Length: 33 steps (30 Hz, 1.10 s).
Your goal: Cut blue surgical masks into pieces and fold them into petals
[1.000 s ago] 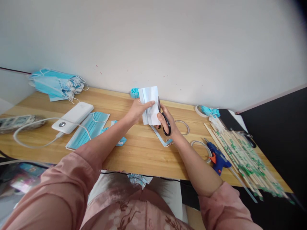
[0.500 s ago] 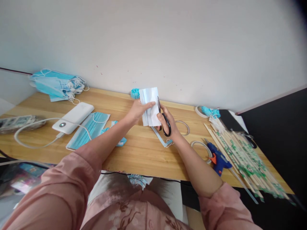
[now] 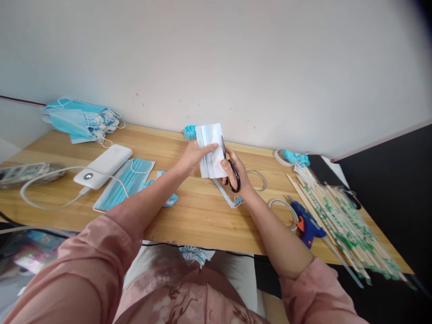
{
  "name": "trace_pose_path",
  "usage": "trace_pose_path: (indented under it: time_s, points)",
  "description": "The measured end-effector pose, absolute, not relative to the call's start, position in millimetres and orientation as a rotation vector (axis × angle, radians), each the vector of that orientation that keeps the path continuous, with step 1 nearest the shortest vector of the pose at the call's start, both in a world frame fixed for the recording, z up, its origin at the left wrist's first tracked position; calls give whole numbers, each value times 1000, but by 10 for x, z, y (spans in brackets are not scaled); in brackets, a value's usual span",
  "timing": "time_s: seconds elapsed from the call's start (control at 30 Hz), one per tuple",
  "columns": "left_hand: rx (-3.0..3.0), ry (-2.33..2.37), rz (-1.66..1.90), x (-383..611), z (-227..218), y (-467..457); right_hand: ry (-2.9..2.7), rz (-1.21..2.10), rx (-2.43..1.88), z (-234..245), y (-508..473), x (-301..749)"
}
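My left hand (image 3: 193,156) pinches a folded white-and-blue face mask (image 3: 212,144), held upright above the wooden table (image 3: 189,211). My right hand (image 3: 236,173) grips black-handled scissors (image 3: 231,170), whose blades run up along the mask's right edge. A cut blue strip (image 3: 225,192) hangs down from the mask toward the table.
A white power bank (image 3: 103,165) with a cable, a flat blue mask (image 3: 123,183) and a pile of masks (image 3: 81,118) lie at the left. A blue glue gun (image 3: 308,223), tape rolls (image 3: 282,208) and wrapped chopsticks (image 3: 340,220) lie at the right. A small blue mask flower (image 3: 190,131) sits by the wall.
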State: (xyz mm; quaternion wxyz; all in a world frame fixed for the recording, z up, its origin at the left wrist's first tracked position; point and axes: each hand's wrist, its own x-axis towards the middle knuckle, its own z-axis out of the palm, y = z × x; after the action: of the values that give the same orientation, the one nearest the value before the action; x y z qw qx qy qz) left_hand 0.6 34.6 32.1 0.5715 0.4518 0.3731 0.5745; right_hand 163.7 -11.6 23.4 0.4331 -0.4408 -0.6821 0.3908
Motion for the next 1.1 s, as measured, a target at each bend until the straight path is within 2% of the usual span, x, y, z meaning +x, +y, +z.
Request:
trace_pose_path:
  time_s: [1.1]
  points:
    - [1059, 868, 1345, -9, 294, 375, -1680, 976, -1153, 295, -150, 1616]
